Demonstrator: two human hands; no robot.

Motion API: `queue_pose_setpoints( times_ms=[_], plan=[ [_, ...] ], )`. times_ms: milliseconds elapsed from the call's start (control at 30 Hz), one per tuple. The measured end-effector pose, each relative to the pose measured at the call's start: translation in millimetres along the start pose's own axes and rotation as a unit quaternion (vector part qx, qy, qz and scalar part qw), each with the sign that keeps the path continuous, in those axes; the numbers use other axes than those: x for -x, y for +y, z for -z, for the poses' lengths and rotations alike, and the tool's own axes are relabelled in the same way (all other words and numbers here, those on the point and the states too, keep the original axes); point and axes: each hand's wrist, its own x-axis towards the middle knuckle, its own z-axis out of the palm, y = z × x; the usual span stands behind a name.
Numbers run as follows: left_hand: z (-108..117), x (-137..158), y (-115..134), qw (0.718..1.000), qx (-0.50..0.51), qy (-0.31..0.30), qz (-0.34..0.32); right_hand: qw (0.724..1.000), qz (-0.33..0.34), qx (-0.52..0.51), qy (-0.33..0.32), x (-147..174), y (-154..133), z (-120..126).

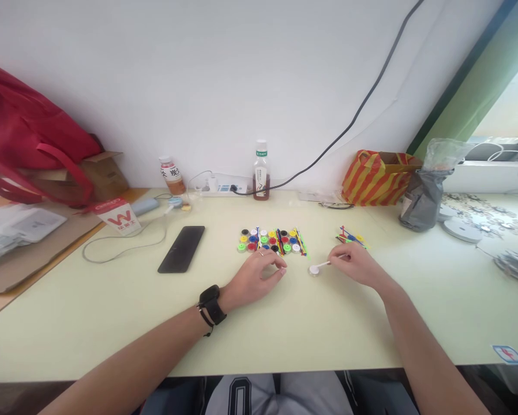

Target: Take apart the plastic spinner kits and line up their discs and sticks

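My right hand (353, 262) pinches a thin white stick (323, 264). Its far end meets a small round white piece with a clear rim (314, 270), which lies on the table. To the left is my left hand (259, 275), fingers curved, with a gap between thumb and forefinger and nothing held. Just beyond it sit rows of small round pots with coloured tops (265, 240), with bundles of coloured sticks (280, 241) laid between them. Behind my right hand lies a loose pile of coloured sticks (349, 237).
A black phone (181, 249) lies left of my hands. Along the wall stand a brown-drink bottle (261, 176), a second bottle (171, 176), a power strip (224, 189) and a striped bag (374, 178). Grey discs (462, 229) are at right; a red bag (34, 127) is at left.
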Motion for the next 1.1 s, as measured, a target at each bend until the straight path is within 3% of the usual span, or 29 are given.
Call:
queue_pose_setpoints(
  times_ms=[233,433,600,833,1100],
  plan=[
    [-1.4,0.5,0.3,1.0,0.003,-0.01,-0.003,0.985,0.073,-0.108,-0.116,6.0,-38.7,-29.1],
    [1.6,-2.4,4.8,0.996,0.042,-0.037,0.063,0.97,0.071,-0.211,-0.102,9.6,-46.5,-26.7],
    [5.2,-1.1,8.7,0.994,0.065,-0.057,0.073,0.929,0.056,-0.333,-0.15,11.6,-54.0,-29.9],
    [3.4,-1.1,-0.8,0.985,0.136,-0.016,0.101,0.921,0.042,-0.343,-0.179,10.2,-59.7,-53.9],
    [-1.7,-1.6,-5.4,0.996,0.037,-0.035,0.069,0.937,-0.002,-0.317,-0.147,6.3,-52.3,-54.9]
  ],
)
